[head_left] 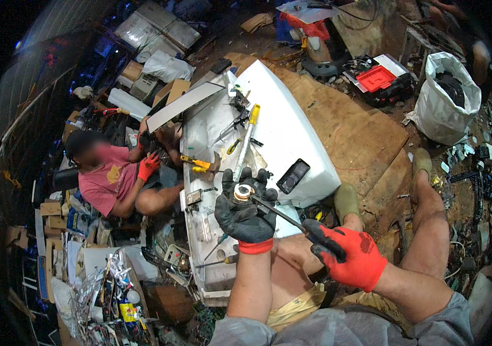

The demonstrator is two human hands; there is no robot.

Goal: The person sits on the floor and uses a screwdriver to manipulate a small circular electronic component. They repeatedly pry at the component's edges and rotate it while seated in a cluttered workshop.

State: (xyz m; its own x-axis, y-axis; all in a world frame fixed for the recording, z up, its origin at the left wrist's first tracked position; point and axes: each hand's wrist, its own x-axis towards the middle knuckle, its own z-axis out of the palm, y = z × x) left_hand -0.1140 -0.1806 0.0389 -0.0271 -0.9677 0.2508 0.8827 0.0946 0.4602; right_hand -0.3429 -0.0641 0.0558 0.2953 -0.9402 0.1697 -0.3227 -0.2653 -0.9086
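My left hand (244,213), in a black-palmed glove, is palm up with its fingers curled around a small round white part (243,192) with a metallic centre. My right hand (348,256), in a red glove, grips the dark handle of a long screwdriver (280,214), whose tip touches the part. Both are over a white plastic panel (294,121) used as a work surface. On it lie a phone (293,176), a long yellow-handled tool (250,130), smaller screwdrivers and other hand tools. The part's details are too small to tell.
A seated co-worker (101,179) in red gloves works at the left. Scrap piles (107,288) fill the lower left and right. At the back right stand a white sack (439,118), an open toolbox (378,81) and cardboard sheets (367,150) on the floor.
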